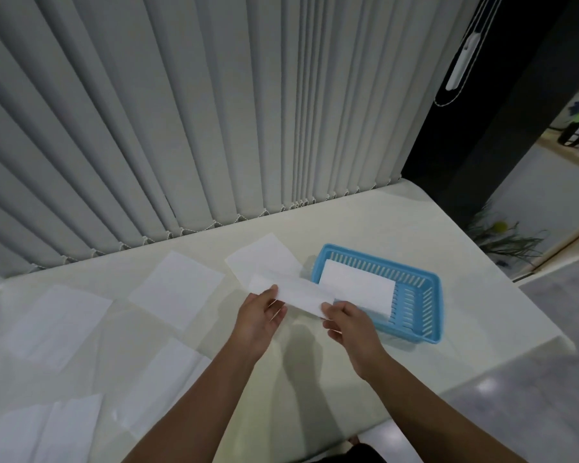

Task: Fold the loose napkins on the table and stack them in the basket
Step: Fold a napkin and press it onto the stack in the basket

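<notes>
Where the vertical blinds point(181, 111) hang along its far edge, the pale surface point(398, 218) fills the lower half of the view, with a dark pillar point(482, 128) at its far right corner and grey floor point(549, 379) beyond its right edge. Several loose napkins point(176, 289) lie flat and unfolded across the left and middle of the surface, well apart from one another; the far napkin point(263, 259) lies just to the left of the basket. The blue slotted basket point(418, 309) stands on the right part of the surface. One folded napkin point(356, 285) lies flat inside the basket, against its left side. The held napkin point(295, 294), folded into a long narrow strip, is raised above the surface just left of the basket, and in this view its right end overlaps the basket's near left corner. The left hand point(259, 315) has its grip closed on the strip's left end, thumb on top and fingers underneath. The right hand point(348, 324) has its grip closed on the strip's right end, pinching the near corner between thumb and fingertips. Both forearms reach in from the bottom edge.
</notes>
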A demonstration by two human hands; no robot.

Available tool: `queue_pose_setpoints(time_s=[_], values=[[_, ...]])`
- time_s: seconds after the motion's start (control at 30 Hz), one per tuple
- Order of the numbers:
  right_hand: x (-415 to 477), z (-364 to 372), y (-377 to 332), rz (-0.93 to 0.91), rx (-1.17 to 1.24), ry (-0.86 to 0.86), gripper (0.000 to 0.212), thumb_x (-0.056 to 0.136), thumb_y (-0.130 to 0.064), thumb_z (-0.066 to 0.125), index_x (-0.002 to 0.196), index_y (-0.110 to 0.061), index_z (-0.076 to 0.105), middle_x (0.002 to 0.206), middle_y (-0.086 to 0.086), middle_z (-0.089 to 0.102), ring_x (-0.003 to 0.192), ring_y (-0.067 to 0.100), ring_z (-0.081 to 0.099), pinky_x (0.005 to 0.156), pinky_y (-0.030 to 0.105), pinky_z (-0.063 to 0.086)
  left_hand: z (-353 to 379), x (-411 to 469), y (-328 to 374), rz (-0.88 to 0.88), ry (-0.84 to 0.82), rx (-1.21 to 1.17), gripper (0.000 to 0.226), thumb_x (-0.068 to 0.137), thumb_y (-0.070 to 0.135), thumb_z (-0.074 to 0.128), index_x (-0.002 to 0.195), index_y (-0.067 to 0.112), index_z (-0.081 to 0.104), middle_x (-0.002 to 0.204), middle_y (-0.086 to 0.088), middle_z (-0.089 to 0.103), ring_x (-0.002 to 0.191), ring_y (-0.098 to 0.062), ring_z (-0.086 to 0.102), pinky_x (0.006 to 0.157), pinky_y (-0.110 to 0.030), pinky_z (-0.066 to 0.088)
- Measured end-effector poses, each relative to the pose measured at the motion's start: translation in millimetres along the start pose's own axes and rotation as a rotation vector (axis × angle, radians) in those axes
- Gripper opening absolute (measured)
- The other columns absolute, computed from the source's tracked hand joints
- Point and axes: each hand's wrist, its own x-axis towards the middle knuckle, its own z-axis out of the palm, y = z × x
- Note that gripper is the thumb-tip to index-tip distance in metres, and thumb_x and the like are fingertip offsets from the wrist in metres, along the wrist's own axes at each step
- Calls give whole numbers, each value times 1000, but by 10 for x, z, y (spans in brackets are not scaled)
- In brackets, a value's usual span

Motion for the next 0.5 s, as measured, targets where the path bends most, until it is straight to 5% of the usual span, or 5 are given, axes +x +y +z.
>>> queue_pose_setpoints(time_s=[0.17, 0.27, 0.5], values=[[186, -234, -244, 88, 294, 29, 9, 88, -19, 67, 87, -13, 60, 90, 3, 63, 84, 17, 57, 73, 29, 50, 360, 63, -69, 10, -62, 146, 12, 89, 11, 63, 79, 16, 58, 82, 0, 69, 77, -15, 64, 79, -29, 52], [293, -457, -366, 16, 135, 130, 13, 89, -18, 66, 82, -9, 59, 85, 5, 60, 78, 16, 54, 69, 27, 49, 533, 187, -120, 42, 4, 283, 4, 90, 18, 63, 88, 14, 63, 83, -3, 71, 78, -16, 68, 74, -29, 54], [604, -937, -406, -63, -192, 279, 28, 84, -21, 69, 64, -10, 52, 63, 8, 49, 62, 21, 45, 60, 33, 41, 793, 489, -173, 236, 37, 961, 25, 89, 30, 61, 81, 9, 73, 76, -3, 73, 64, -12, 66, 63, -20, 49]])
